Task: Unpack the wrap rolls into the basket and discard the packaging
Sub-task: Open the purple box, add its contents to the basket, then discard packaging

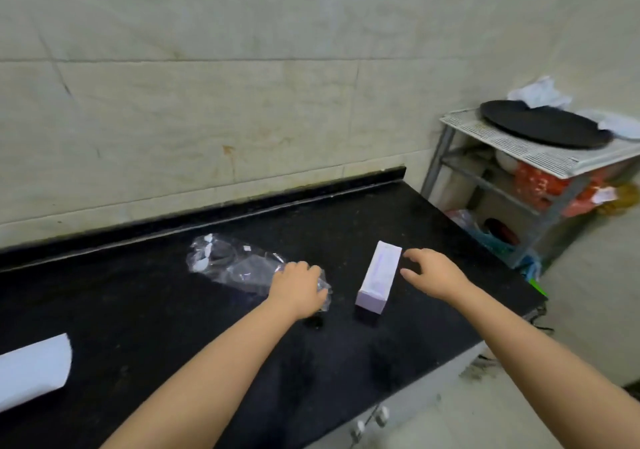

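A pale lilac box [379,277] of wrap lies on the black counter [173,310], long side pointing away from me. My right hand [434,272] hovers just right of it, fingers spread, holding nothing. Crumpled clear plastic packaging [235,261] lies left of the box. My left hand [298,287] rests on the near end of that plastic, fingers curled over it. A white roll [33,369] lies at the counter's left front edge, partly cut off by the frame. No basket is in view.
A tiled wall runs behind the counter. To the right stands a metal rack [540,161] with a black round pan [543,128] on top and red bags on its shelves. The counter ends near the rack; floor lies beyond.
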The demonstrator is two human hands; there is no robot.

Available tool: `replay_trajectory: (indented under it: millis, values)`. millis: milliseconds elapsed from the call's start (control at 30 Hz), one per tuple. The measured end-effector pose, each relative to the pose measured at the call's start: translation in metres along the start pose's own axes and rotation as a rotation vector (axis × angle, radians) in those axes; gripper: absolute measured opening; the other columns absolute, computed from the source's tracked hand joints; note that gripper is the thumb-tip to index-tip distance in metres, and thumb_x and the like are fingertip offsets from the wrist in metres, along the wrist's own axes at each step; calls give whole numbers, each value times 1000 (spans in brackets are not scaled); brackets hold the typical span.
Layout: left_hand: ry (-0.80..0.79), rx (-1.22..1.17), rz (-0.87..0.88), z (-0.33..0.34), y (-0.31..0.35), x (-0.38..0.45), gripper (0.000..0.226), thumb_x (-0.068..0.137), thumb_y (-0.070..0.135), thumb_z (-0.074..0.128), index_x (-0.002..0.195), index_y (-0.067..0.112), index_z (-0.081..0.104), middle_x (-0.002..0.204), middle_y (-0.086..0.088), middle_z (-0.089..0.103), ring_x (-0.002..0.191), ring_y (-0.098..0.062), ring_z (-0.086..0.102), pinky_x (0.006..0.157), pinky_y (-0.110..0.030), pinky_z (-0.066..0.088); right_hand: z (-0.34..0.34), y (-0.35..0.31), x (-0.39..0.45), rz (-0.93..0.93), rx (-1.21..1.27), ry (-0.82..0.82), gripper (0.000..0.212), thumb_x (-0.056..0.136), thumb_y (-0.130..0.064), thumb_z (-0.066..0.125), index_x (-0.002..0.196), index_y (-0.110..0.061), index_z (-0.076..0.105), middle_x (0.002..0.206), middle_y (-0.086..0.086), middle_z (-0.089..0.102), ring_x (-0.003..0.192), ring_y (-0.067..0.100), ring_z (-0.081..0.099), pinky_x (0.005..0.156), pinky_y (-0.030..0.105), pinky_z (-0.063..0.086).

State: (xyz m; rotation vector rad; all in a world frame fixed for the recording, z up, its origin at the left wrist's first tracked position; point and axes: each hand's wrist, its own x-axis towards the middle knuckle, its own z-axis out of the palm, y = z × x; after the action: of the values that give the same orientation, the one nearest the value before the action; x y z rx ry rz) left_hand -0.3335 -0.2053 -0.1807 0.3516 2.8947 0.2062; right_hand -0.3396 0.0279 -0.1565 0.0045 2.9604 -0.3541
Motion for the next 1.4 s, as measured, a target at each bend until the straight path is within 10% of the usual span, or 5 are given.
replay_trajectory:
  millis: [300,800,1033,1167,1400]
  values:
    - [-144,-220,-130,54,85,104,49,89,8,44,137,11,38,135,-17,47,123,-33,46,102,-40,41,16,125,82,-22,90,-152,42,92,-23,50,131,-7,47,130,16,55,118,28,53,100,37,43]
    - [-279,646,680,62,110,202,70,89,13,53,147,28,17,160,5,3,148,-21,-4,117,-44,14,59,191,107,-50,298,-249,38,92,-17,52,128,-7,51,132,12,53,119,25,53,99,31,41]
    - [115,-61,156,62,106,166,58,72,49,68,114,12,56,114,-5,58,109,-24,55,95,-31,37,52,183,104,-26,524,-161,35,89,-8,55,124,-2,55,123,17,60,108,26,60,91,25,43]
    - [271,-446,-236,54,94,128,51,68,43,75,106,15,57,98,6,45,100,-17,53,75,-25,39,41,137,99,-152,717,-155,46,86,-8,60,130,-7,47,125,7,53,108,16,53,87,20,40]
    - [369,-499,-298,28,49,9,85,46,66,53,112,14,61,104,-2,59,97,-16,54,77,-19,37,20,26,80,-629,651,-429,80,75,-16,72,137,-36,26,127,-25,31,115,-4,39,83,4,40]
